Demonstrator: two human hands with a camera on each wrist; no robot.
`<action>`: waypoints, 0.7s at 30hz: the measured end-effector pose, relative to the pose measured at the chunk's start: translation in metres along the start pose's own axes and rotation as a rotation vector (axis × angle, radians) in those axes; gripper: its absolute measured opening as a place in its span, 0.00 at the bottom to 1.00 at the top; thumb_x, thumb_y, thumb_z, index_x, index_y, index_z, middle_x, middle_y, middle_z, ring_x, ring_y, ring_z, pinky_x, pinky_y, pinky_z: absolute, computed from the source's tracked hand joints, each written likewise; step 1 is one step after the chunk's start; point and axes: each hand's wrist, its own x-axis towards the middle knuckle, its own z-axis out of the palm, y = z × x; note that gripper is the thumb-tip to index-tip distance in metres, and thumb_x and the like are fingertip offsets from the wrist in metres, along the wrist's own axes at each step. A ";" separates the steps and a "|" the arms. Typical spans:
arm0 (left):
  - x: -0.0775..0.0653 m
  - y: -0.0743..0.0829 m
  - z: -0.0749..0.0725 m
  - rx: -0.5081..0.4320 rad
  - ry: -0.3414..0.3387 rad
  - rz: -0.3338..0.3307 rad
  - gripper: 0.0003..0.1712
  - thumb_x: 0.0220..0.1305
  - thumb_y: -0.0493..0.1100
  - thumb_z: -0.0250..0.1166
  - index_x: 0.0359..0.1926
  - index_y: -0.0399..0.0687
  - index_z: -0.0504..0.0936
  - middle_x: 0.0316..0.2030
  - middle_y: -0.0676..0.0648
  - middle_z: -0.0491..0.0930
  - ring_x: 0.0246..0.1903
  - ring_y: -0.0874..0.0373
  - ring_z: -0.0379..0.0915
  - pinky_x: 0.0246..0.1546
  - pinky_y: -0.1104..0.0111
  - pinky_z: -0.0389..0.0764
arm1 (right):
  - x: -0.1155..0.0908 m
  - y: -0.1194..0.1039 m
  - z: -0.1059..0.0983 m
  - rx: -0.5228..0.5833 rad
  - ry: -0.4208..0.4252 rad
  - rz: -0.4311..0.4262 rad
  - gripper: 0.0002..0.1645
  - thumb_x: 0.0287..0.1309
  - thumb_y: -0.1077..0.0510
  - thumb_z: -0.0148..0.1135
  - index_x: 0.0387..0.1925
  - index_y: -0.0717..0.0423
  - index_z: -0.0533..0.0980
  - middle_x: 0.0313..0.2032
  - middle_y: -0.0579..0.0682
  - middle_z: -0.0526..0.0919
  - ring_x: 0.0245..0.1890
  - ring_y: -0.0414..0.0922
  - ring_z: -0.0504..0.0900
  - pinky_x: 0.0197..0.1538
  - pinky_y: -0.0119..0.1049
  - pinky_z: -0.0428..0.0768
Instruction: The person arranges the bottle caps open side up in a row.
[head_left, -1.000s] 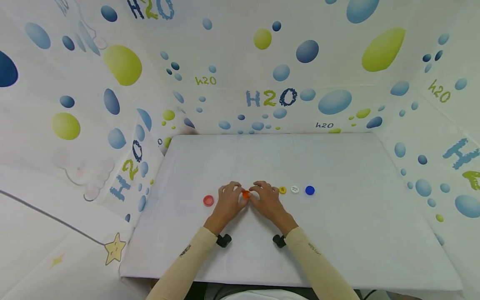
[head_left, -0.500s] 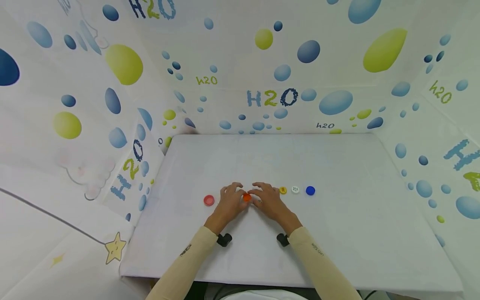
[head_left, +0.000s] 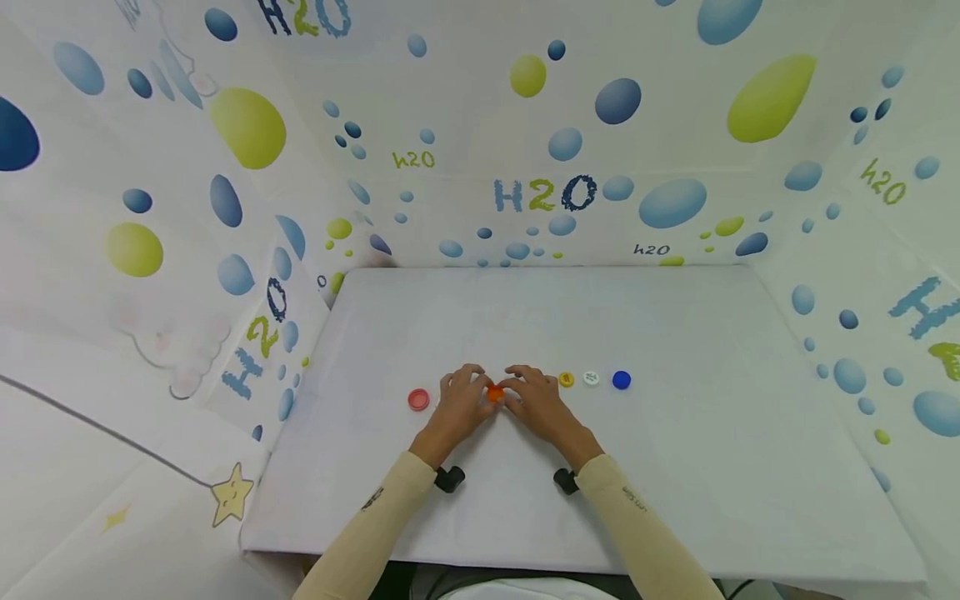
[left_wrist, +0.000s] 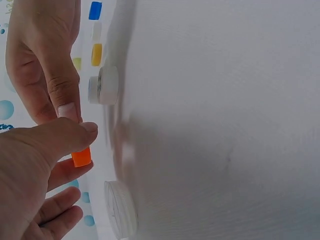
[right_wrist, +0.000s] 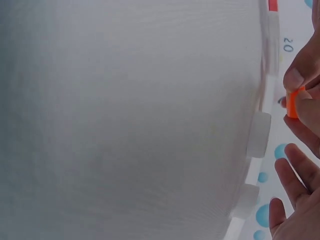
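Both hands meet at a small orange cap (head_left: 495, 393) above the white table. My left hand (head_left: 459, 407) pinches it, thumb on one side and index finger on the other, as the left wrist view shows of the orange cap (left_wrist: 82, 157). My right hand (head_left: 542, 406) pinches its other side with thumb and fingertips. In the right wrist view the orange cap (right_wrist: 292, 105) sits between the two hands, partly covered by the thumbs. Left of my left hand lies a red cap (head_left: 417, 400). To the right are a yellow cap (head_left: 566, 380), a white cap (head_left: 591, 379) and a blue cap (head_left: 621, 380).
A clear ribbed lid (left_wrist: 120, 210) and a whitish cap (left_wrist: 108, 86) stand on the table near the hands. Patterned white sheeting (head_left: 450, 200) rises behind and beside the table (head_left: 675, 483).
My right hand has shifted slightly right and toward me. The orange cap has dropped a little toward me and tilted between the fingers. The other caps have stayed in place.
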 end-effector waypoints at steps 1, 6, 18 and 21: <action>0.000 0.000 0.001 0.001 0.001 -0.001 0.18 0.69 0.50 0.73 0.51 0.43 0.84 0.63 0.39 0.75 0.67 0.43 0.68 0.69 0.42 0.64 | 0.000 0.000 0.001 -0.001 0.003 0.001 0.17 0.71 0.50 0.68 0.58 0.47 0.84 0.68 0.53 0.77 0.67 0.55 0.75 0.58 0.56 0.73; 0.000 -0.001 0.003 0.005 0.018 -0.007 0.19 0.69 0.52 0.74 0.50 0.44 0.83 0.61 0.40 0.76 0.66 0.43 0.70 0.69 0.42 0.65 | -0.001 -0.001 0.003 0.000 0.020 0.001 0.17 0.71 0.50 0.69 0.57 0.47 0.84 0.67 0.52 0.78 0.66 0.54 0.76 0.56 0.55 0.72; -0.001 0.000 0.004 0.017 0.012 -0.017 0.17 0.68 0.49 0.75 0.50 0.44 0.83 0.59 0.40 0.77 0.65 0.43 0.71 0.69 0.42 0.65 | -0.001 -0.003 0.003 -0.019 -0.015 0.039 0.15 0.73 0.49 0.67 0.55 0.48 0.86 0.68 0.53 0.77 0.69 0.56 0.73 0.59 0.60 0.70; 0.000 0.000 0.005 0.013 0.007 -0.016 0.17 0.68 0.48 0.75 0.50 0.44 0.83 0.60 0.40 0.76 0.65 0.43 0.70 0.70 0.42 0.65 | -0.001 -0.002 0.004 -0.028 -0.027 0.054 0.15 0.72 0.48 0.67 0.55 0.48 0.86 0.69 0.53 0.77 0.70 0.56 0.72 0.61 0.61 0.70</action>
